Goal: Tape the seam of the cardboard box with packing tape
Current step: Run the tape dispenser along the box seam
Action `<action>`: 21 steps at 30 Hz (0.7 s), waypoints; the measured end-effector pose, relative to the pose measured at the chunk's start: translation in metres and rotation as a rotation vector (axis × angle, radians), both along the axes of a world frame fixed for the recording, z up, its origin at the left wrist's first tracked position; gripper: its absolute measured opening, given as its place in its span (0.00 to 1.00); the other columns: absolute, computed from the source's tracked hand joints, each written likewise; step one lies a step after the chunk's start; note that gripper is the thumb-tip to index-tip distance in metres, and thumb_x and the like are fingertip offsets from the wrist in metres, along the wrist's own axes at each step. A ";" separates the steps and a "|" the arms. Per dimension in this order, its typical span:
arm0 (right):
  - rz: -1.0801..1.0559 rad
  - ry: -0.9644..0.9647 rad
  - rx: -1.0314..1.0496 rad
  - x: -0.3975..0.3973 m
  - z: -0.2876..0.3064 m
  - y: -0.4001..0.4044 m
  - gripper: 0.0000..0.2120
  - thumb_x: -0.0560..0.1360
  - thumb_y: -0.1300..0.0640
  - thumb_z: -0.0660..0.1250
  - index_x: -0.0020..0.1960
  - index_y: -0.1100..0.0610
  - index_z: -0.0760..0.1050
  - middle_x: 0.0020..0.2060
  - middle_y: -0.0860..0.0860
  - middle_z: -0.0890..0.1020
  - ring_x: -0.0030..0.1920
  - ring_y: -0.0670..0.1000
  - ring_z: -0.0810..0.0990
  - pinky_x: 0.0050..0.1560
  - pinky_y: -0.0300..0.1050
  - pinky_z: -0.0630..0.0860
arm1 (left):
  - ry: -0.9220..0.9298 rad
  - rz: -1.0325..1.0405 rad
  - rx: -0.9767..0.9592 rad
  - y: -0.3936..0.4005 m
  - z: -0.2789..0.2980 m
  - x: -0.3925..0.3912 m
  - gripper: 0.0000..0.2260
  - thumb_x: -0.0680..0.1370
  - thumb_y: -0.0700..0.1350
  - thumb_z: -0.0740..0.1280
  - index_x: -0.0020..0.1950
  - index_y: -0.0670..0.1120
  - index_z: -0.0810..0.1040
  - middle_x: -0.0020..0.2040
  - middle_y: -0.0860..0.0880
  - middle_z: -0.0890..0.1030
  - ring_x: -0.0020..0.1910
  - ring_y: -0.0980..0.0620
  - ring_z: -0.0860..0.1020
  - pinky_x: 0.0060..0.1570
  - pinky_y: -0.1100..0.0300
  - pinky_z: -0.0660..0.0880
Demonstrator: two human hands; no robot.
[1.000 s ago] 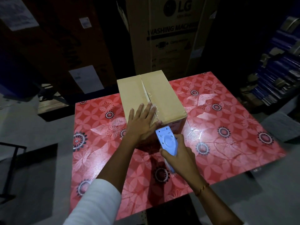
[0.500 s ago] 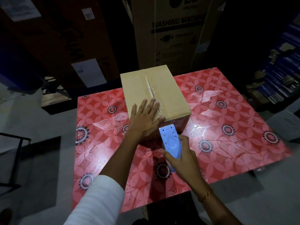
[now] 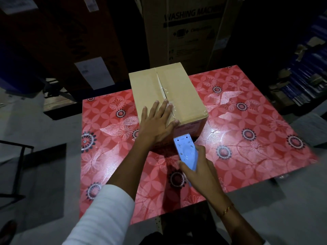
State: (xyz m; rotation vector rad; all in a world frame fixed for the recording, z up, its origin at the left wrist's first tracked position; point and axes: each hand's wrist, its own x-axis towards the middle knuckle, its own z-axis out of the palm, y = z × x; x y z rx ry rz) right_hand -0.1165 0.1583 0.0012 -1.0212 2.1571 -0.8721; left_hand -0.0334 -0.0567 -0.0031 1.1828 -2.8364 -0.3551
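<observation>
A plain cardboard box (image 3: 184, 96) stands on a table with a red flowered cover (image 3: 247, 138). Its top seam (image 3: 161, 86) runs away from me, and shiny clear tape lies over the near half of it. My left hand (image 3: 157, 124) lies flat, fingers spread, on the near left part of the box top, beside the seam. My right hand (image 3: 200, 167) grips a light blue tape dispenser (image 3: 185, 152) just in front of the box's near side. Its toothed cutting edge points toward the box, a little short of it.
A tall washing machine carton (image 3: 185, 30) stands right behind the table. Dark cartons with white labels (image 3: 93, 71) stand at the back left. Stacked blue goods (image 3: 304, 73) fill the right side. A black metal frame (image 3: 19, 165) is on the grey floor at left.
The dispenser has drawn back a little from the box toward me. My left hand stays flat on the box top. The view has shifted slightly.
</observation>
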 end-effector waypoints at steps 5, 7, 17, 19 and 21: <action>0.044 0.023 0.089 -0.006 0.016 -0.012 0.22 0.74 0.43 0.68 0.61 0.46 0.61 0.49 0.54 0.81 0.46 0.61 0.81 0.43 0.50 0.77 | 0.007 -0.004 -0.008 -0.001 -0.001 0.000 0.34 0.80 0.68 0.42 0.82 0.54 0.45 0.83 0.54 0.44 0.82 0.49 0.41 0.77 0.38 0.39; 0.068 0.072 0.137 -0.009 0.024 -0.018 0.23 0.74 0.40 0.66 0.61 0.48 0.61 0.50 0.58 0.81 0.50 0.65 0.81 0.48 0.54 0.78 | -0.003 -0.006 -0.001 -0.001 0.001 0.000 0.37 0.78 0.71 0.42 0.82 0.54 0.45 0.83 0.54 0.43 0.82 0.49 0.41 0.77 0.37 0.39; 0.209 -0.015 0.372 -0.018 0.017 -0.034 0.24 0.77 0.39 0.66 0.63 0.56 0.74 0.57 0.58 0.83 0.56 0.59 0.82 0.45 0.44 0.70 | -0.171 -0.112 0.030 -0.007 0.007 0.000 0.63 0.61 0.79 0.65 0.81 0.49 0.36 0.82 0.49 0.35 0.80 0.42 0.35 0.74 0.31 0.37; 0.136 -0.115 0.322 -0.011 -0.004 -0.018 0.20 0.76 0.41 0.69 0.59 0.54 0.76 0.49 0.51 0.85 0.49 0.54 0.84 0.43 0.41 0.73 | -0.178 -0.108 0.011 -0.007 0.005 -0.001 0.64 0.61 0.77 0.69 0.81 0.48 0.36 0.82 0.49 0.35 0.80 0.41 0.35 0.74 0.31 0.39; 0.010 -0.270 0.249 -0.008 -0.023 -0.004 0.15 0.73 0.43 0.72 0.51 0.52 0.77 0.42 0.47 0.84 0.43 0.50 0.83 0.44 0.43 0.76 | -0.188 -0.102 0.006 -0.006 0.007 -0.001 0.65 0.61 0.74 0.72 0.81 0.48 0.36 0.82 0.48 0.36 0.80 0.41 0.35 0.74 0.30 0.39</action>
